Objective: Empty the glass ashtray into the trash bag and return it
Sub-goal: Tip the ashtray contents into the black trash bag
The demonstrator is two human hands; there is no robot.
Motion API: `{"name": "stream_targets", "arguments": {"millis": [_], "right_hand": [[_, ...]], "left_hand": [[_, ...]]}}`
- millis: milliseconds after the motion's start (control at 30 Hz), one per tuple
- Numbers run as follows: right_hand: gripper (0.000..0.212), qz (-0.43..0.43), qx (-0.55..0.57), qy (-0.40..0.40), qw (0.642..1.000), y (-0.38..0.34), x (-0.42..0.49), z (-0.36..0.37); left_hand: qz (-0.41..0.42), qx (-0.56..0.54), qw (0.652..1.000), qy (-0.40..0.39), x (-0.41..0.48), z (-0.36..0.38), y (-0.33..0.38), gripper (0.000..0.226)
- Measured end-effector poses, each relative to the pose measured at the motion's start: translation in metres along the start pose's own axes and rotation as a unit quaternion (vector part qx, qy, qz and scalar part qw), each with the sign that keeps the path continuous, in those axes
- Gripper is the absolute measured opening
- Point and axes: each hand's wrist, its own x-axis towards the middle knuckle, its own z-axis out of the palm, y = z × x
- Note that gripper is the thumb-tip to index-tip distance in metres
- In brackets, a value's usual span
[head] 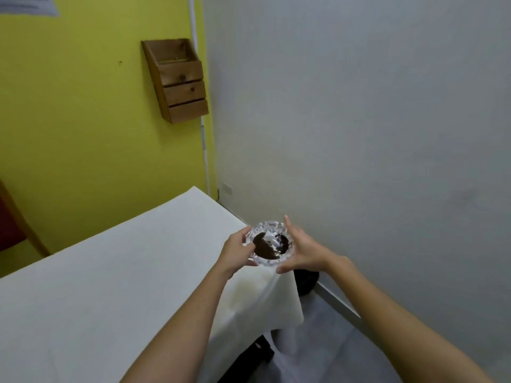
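Note:
The round cut-glass ashtray (270, 243) is at the table's right corner, with dark brown residue inside it. My left hand (237, 251) grips its left rim, fingers curled around the edge. My right hand (300, 250) cups its right side, fingers stretched upward and thumb beneath the near rim. Whether the ashtray rests on the cloth or is lifted just above it I cannot tell. A dark object (307, 280), possibly the trash bag, shows on the floor just below and right of my right hand, mostly hidden by the hand and the cloth.
A white cloth covers the table (116, 272) and hangs over its right corner. A grey wall (359, 134) stands close on the right, a yellow wall behind. A wooden wall holder (177, 81) hangs near the corner. Grey floor lies at lower right.

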Motion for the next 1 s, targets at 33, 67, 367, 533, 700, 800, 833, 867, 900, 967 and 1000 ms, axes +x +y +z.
{"name": "stream_targets", "arguments": {"millis": [33, 67, 367, 533, 700, 800, 833, 867, 900, 967, 1000], "right_hand": [[0.133, 0.011, 0.007, 0.005, 1.0, 0.013, -0.005, -0.009], [0.129, 0.025, 0.025, 0.015, 0.999, 0.026, -0.01, -0.017], [0.063, 0.144, 0.306, 0.128, 0.932, 0.12, -0.015, -0.049], [0.049, 0.204, 0.452, 0.158, 0.854, 0.158, 0.012, -0.056], [0.057, 0.21, 0.523, 0.128, 0.816, 0.198, 0.041, -0.062], [0.082, 0.195, 0.508, 0.097, 0.834, 0.233, 0.073, -0.073], [0.091, 0.195, 0.482, 0.084, 0.85, 0.242, 0.083, -0.078], [0.1, 0.196, 0.455, 0.076, 0.865, 0.252, 0.092, -0.082], [0.108, 0.198, 0.43, 0.069, 0.878, 0.262, 0.1, -0.084], [0.119, 0.202, 0.395, 0.056, 0.894, 0.277, 0.112, -0.086], [0.122, 0.206, 0.387, 0.05, 0.897, 0.285, 0.117, -0.086]], "left_hand": [[-0.001, 0.0, 1.0, -0.006, 0.009, 0.014, 0.002, 0.053], [-0.003, 0.001, 1.0, -0.012, 0.017, 0.029, 0.003, 0.054], [-0.008, -0.022, 0.996, -0.086, 0.066, 0.13, 0.006, 0.052], [-0.021, -0.018, 0.996, -0.09, 0.121, 0.162, -0.007, 0.052], [-0.038, -0.034, 0.993, -0.111, 0.172, 0.186, -0.018, 0.049], [-0.057, -0.038, 0.988, -0.141, 0.224, 0.198, -0.031, 0.051], [-0.067, -0.038, 0.985, -0.153, 0.239, 0.201, -0.035, 0.052], [-0.073, -0.036, 0.983, -0.165, 0.252, 0.204, -0.039, 0.054], [-0.081, -0.034, 0.98, -0.177, 0.263, 0.208, -0.045, 0.058], [-0.092, -0.041, 0.971, -0.215, 0.277, 0.212, -0.052, 0.07], [-0.093, -0.042, 0.966, -0.239, 0.284, 0.214, -0.056, 0.077]]}}
